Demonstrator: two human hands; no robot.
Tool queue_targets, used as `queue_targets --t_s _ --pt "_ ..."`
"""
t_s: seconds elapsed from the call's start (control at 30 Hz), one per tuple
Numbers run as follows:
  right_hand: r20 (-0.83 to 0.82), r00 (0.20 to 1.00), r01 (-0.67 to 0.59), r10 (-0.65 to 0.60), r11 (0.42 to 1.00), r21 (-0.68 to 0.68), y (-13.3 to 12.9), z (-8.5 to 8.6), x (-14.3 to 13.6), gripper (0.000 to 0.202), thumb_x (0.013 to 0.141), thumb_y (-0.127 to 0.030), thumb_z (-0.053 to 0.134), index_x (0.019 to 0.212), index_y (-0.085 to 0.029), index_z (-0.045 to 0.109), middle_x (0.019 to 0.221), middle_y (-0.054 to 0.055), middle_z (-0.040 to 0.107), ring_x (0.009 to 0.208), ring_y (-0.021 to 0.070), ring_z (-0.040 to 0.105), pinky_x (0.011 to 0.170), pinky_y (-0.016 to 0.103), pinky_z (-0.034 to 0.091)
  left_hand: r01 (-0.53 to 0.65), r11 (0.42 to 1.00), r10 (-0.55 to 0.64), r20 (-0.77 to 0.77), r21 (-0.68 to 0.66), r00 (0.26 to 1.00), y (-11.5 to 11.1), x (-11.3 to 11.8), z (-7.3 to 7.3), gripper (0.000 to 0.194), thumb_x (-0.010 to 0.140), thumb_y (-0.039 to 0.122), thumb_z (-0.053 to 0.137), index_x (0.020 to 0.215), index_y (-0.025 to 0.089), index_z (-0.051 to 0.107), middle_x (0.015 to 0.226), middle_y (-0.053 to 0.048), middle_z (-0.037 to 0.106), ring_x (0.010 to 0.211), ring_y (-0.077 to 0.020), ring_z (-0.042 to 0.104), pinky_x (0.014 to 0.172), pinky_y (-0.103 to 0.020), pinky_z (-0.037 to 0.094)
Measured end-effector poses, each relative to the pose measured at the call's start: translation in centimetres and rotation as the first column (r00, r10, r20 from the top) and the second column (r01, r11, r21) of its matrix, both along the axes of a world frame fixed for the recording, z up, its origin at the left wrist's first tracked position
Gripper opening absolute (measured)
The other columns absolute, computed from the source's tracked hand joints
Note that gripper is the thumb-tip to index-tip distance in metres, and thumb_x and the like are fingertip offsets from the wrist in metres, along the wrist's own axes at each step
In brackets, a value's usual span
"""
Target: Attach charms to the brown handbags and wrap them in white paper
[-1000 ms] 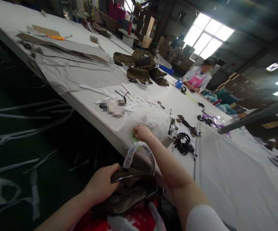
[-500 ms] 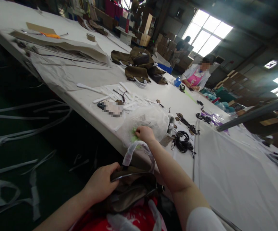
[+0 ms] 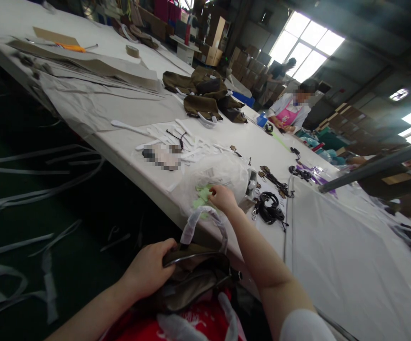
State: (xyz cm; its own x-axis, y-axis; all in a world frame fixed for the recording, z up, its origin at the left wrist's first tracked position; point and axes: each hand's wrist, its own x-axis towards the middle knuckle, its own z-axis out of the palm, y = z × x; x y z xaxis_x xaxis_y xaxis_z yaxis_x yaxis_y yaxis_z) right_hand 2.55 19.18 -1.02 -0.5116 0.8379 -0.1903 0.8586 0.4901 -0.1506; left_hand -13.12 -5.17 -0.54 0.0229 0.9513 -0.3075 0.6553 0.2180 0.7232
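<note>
My left hand (image 3: 151, 265) grips the zippered rim of an open dark olive bag (image 3: 194, 279), held between my body and the table edge. A handle wrapped in white (image 3: 190, 226) arches up from the bag. My right hand (image 3: 223, 198) is over a clear plastic bag (image 3: 226, 173) on the table, its fingers pinched at the edge of light green pieces (image 3: 202, 195). Whether a piece is between those fingertips is too small to tell.
On the white table (image 3: 333, 246) are black cords (image 3: 269, 208), a phone-like object (image 3: 160, 156), white strips, olive bags (image 3: 203, 108), and brown paper sheets (image 3: 84, 64). A metal pole (image 3: 369, 163) slants in at right. A person in a pink apron (image 3: 287, 116) works across the table.
My right hand has moved slightly right, uncovering more of the light green pieces. My left hand keeps its grip on the bag rim. The view has shifted slightly.
</note>
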Motion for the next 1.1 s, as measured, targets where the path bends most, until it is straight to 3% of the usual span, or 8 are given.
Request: queue_targets --t_s 0.07,0.2,0.6,0.87,1.0,1.1 --pt "-0.011 0.999 -0.034 0.034 0.999 0.034 -0.8 0.1 -0.1 0.028 0.089 -0.032 0.056 0.112 -0.024 0.07 0.113 0.005 0.069 0.103 0.0198 0.062 0.086 0.026 0.044 0.001 1.0 -0.001 0.009 0.001 1.0 0.0 0.0 -0.1 0.009 0.076 0.019 0.054 0.082 0.023 0.059 0.083 0.001 0.069 0.08 -0.0187 0.064 0.067 -0.026 0.038" --pt "0.012 0.996 -0.084 0.084 0.996 0.03 -1.7 -0.4 -0.2 0.025 0.09 -0.033 0.055 0.102 -0.024 0.075 0.104 0.006 0.07 0.098 0.0198 0.062 0.082 0.026 0.044 0.002 1.0 -0.001 0.006 -0.018 1.0 0.0 -0.1 -0.2 0.01 0.076 0.019 0.055 0.084 0.024 0.059 0.085 0.001 0.07 0.082 -0.019 0.064 0.069 -0.026 0.039" --pt "-0.001 0.993 -0.115 0.115 0.993 0.013 -1.3 -1.5 0.2 0.029 0.093 -0.029 0.05 0.105 -0.024 0.075 0.109 0.004 0.071 0.1 0.0185 0.062 0.082 0.022 0.043 0.004 1.0 -0.004 -0.021 -0.015 1.0 0.0 0.0 -0.4 0.012 0.075 0.018 0.055 0.085 0.024 0.059 0.087 0.0 0.07 0.084 -0.02 0.064 0.07 -0.027 0.039" --pt "0.054 0.993 -0.107 0.105 0.993 0.04 -1.6 -1.5 -0.4 0.028 0.094 -0.025 0.047 0.094 -0.021 0.075 0.102 0.007 0.072 0.096 0.0208 0.063 0.082 0.026 0.044 -0.004 1.0 0.004 -0.011 0.017 1.0 -0.1 0.0 -0.7 0.013 0.075 0.018 0.055 0.085 0.024 0.06 0.085 0.0 0.07 0.082 -0.0192 0.064 0.068 -0.027 0.039" --pt "0.066 0.997 -0.054 0.048 0.995 0.085 -1.4 -0.5 0.2 0.029 0.095 -0.02 0.043 0.099 -0.016 0.072 0.103 0.012 0.07 0.097 0.0235 0.064 0.085 0.03 0.044 -0.01 1.0 0.01 -0.007 0.022 1.0 -0.1 -0.2 -0.5 0.012 0.074 0.018 0.055 0.083 0.023 0.061 0.083 0.0 0.07 0.08 -0.0189 0.064 0.067 -0.026 0.039" --pt "-0.118 0.992 0.07 -0.041 0.967 0.247 -1.8 1.9 1.9 0.03 0.097 -0.02 0.038 0.108 -0.014 0.066 0.109 0.015 0.067 0.1 0.0248 0.063 0.088 0.034 0.044 -0.013 1.0 0.013 0.003 0.019 1.0 0.0 -0.5 -0.4 0.013 0.073 0.019 0.055 0.083 0.023 0.063 0.081 0.001 0.069 0.078 -0.0189 0.064 0.066 -0.027 0.039"
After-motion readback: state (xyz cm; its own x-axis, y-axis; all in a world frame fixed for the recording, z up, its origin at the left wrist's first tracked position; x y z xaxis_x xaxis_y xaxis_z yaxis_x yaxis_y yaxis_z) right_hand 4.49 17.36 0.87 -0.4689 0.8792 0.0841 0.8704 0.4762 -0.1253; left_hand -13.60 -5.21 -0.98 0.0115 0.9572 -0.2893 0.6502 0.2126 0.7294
